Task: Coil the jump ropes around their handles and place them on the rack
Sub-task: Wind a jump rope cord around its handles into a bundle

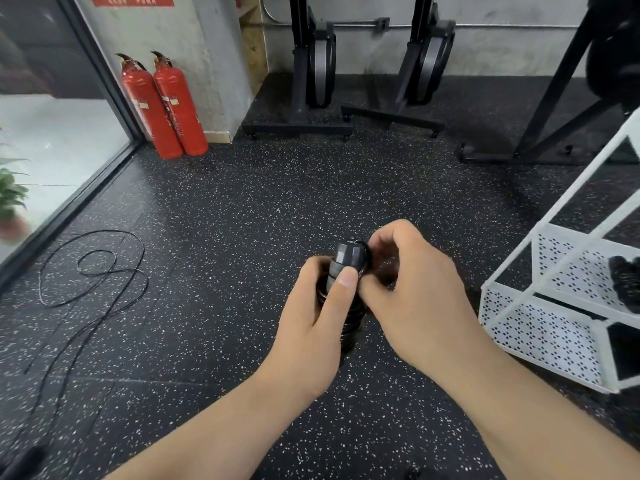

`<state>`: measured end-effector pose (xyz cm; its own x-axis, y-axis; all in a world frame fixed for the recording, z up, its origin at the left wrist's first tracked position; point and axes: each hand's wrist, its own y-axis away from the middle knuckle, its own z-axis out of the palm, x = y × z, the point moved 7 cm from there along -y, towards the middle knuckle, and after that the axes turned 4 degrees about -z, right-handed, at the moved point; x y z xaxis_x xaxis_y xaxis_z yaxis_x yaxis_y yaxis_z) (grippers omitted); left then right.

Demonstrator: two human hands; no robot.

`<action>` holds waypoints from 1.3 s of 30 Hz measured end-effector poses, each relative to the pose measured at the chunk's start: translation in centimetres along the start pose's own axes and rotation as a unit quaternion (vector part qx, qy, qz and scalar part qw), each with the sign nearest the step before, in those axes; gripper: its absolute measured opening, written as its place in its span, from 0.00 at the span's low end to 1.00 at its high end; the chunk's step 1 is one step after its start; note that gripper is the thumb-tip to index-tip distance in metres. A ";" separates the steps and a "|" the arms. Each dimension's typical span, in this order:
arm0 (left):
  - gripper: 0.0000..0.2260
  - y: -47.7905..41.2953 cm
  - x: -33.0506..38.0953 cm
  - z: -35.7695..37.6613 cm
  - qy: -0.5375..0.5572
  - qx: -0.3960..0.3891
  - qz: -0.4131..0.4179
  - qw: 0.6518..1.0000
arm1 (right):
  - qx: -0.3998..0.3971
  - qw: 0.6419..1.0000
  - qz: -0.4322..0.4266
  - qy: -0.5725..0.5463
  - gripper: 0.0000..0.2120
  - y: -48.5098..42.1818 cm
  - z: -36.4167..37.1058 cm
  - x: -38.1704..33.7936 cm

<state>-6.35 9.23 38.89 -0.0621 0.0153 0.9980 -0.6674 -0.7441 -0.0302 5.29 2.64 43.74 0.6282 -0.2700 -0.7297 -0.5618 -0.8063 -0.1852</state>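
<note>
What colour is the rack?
The rack is white, with perforated panels; head view.

Black jump rope [353,320], coiled round its handles [349,256], is standing nearly upright above the floor. Second rope [104,271] is lying loose, left. Coiled bundle [625,285] is sitting on white rack [540,337] shelf.

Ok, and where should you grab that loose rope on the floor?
Probably not by the loops: the loose rope lies flat with strands crossing, so lifting there could tangle it. Better reach down from above to the single strand trailing toward the near-left corner, where a blurred dark shape may be its handle.
</note>
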 end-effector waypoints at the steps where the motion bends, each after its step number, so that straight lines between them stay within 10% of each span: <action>1: 0.14 0.0 0.0 0.0 -0.007 0.002 0.000 1.000 | -0.002 1.000 0.002 0.004 0.12 0.0 0.0 0.0; 21: 0.26 -1.1 -2.4 -0.3 0.168 -0.018 -0.155 0.973 | -0.040 0.939 0.120 -0.321 0.11 -0.4 0.8 2.3; 39: 0.26 -1.0 -2.2 -0.2 0.145 -0.027 -0.165 0.975 | -0.043 0.994 0.029 -0.101 0.03 -0.7 0.3 2.0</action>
<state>-5.70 10.12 36.69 -0.0396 0.4412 0.8965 -0.7248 -0.6303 0.2782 6.79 2.85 42.26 0.4705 -0.2122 -0.8565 -0.5399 -0.8370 -0.0892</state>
